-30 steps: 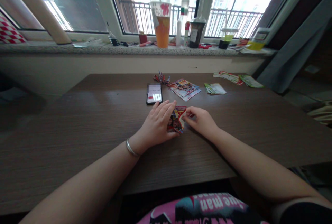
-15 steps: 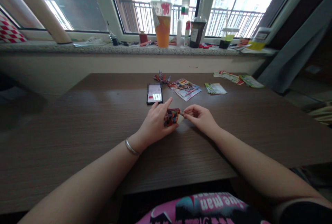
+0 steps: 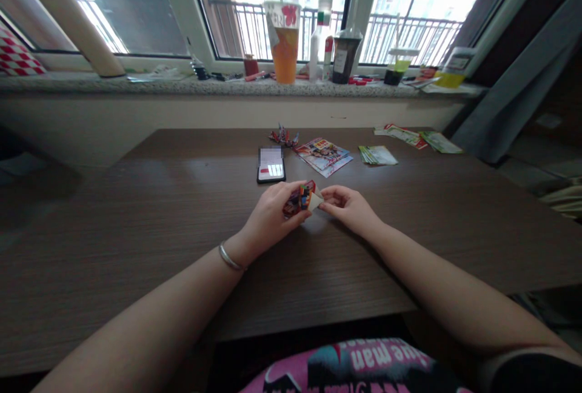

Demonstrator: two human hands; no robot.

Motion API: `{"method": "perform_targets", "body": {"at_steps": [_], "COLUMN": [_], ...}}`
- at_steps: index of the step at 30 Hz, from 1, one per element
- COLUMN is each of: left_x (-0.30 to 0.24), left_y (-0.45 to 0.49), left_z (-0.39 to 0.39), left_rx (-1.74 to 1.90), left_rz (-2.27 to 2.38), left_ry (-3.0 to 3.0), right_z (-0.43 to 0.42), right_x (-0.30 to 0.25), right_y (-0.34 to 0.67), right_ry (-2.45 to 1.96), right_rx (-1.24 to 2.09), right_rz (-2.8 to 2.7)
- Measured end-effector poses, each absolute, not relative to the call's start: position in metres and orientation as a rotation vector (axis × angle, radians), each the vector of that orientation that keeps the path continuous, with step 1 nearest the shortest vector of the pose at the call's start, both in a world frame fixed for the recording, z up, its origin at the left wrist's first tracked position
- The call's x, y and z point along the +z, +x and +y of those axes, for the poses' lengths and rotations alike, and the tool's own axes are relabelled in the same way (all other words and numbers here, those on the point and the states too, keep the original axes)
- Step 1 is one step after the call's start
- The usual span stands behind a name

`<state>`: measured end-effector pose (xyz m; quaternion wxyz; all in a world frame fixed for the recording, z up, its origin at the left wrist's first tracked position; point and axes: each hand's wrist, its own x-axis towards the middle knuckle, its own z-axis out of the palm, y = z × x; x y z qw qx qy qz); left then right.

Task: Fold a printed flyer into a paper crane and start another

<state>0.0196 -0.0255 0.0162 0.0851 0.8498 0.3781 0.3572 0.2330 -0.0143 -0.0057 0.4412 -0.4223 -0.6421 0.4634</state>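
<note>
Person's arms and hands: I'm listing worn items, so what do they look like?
The left hand and right hand wear no gloves. A slim, rounded, silver-coloured bangle circles the left wrist; none shows on the right. A dark sleeve shows high on the right arm.

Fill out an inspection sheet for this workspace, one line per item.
Surface: brown wood-grain table, with soft window light on it.
Job's things: folded printed paper, a pale side showing at one end.
Clutter: phone, screen up; spiky folded piece; printed sheets; green-and-white papers; more papers toward the far right.
Hands: left hand holds the folded printed paper; right hand is at its pale end, exact grip unclear.
Cables: nothing seen.
Surroundings: speckled windowsill bearing an orange drink cup, a bottle and other cups; grey curtain at right.
</note>
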Motion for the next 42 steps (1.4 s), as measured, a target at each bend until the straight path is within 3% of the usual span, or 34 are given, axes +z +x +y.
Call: {"method": "perform_targets", "body": {"at_steps": [13,32,42], "left_x": [0.019,0.02,0.027], "left_y": [0.024,0.028,0.03], "left_z": [-0.029,-0.031,-0.033], "left_rx": [1.126,1.295,1.494], "left_rz": [1.186,1.209,0.95], "left_ry": [2.642,2.601,2.475], "right_z": [-0.016,-0.03,-0.036], "right_x": [-0.001,0.013,0.018], "right_y": [0.23,0.231,0.23], "right_ry": [-1.053,-0.948,-0.88], "right_rx": [1.168,0.606,0.361], "right_rz": [-1.558,-1.813,-1.896]}}
